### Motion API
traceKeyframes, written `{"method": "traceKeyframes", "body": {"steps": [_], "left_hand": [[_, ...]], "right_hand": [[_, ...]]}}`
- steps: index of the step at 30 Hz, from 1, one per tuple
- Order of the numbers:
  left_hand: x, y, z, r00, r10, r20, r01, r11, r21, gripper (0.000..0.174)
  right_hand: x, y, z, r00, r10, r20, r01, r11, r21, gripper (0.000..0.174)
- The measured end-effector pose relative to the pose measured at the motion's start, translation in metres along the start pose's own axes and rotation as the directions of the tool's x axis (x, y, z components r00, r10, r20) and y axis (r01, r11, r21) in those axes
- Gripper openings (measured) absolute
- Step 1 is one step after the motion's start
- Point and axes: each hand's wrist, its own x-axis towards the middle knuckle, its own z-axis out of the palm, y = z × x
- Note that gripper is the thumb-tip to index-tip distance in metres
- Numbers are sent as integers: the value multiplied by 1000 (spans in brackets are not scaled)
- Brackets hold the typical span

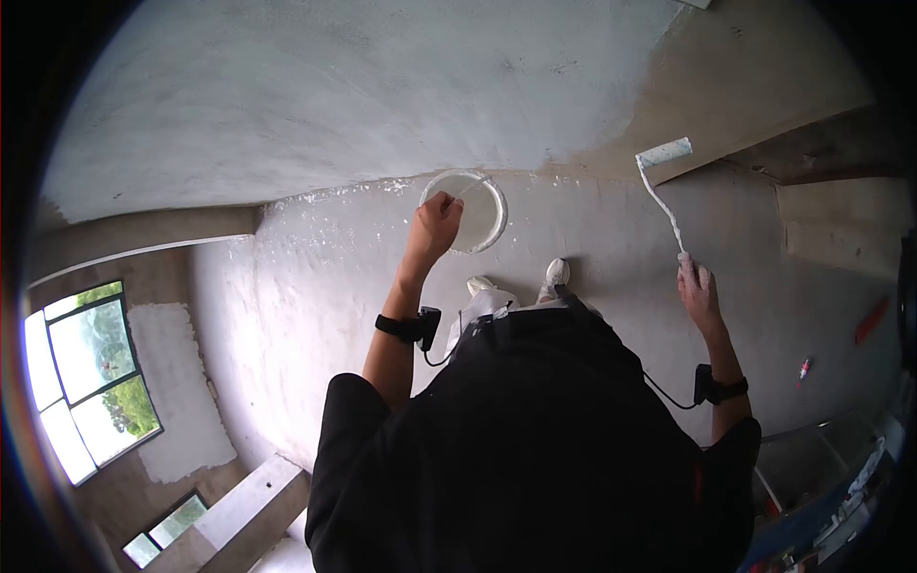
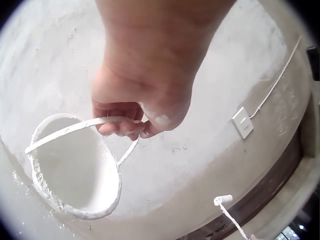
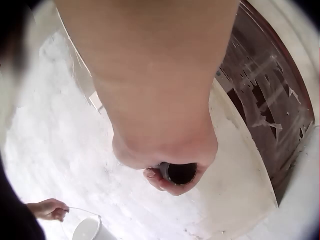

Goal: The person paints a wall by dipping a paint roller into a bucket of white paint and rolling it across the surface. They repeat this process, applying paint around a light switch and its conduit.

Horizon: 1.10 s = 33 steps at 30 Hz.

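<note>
White bucket (image 2: 102,182), open-topped, rim crusted with dried white coating, just below the person's left hand (image 1: 437,224) and close to the foot of a wall (image 1: 334,105). Left hand curled around the bucket's thin white handle (image 2: 75,129); impossible to tell whether lifted clear of the floor (image 1: 621,258) or resting on it. Well apart, off to the right, a paint roller (image 1: 665,151) on a bent, white-smeared frame (image 1: 659,199), its grip (image 3: 182,174) wrapped in the curled right hand (image 1: 700,294). Roller near the wall's tan, uncoated stretch; contact unclear. Between the arms, white shoes (image 1: 556,272) beyond a black top (image 1: 535,411). On the wall, a white switch plate (image 2: 243,123) with a pale cable (image 2: 280,74). Far left, a dark-framed window (image 1: 95,358) with green foliage outside.
</note>
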Motion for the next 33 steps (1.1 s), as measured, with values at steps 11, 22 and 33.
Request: {"method": "traceKeyframes", "body": {"steps": [11, 22, 33], "left_hand": [[11, 15, -4, 995, 28, 95, -27, 1000, -16, 28], [17, 20, -6, 990, 36, 135, -28, 998, -61, 29], [28, 13, -6, 983, -25, 184, 48, 991, -121, 33]], "right_hand": [[23, -40, -91, 600, 507, 620, -770, 576, 274, 42], [123, -156, -29, 550, 160, 820, -616, 740, 269, 45], [198, -188, 85, 630, 22, 776, -166, 980, 107, 30]]}}
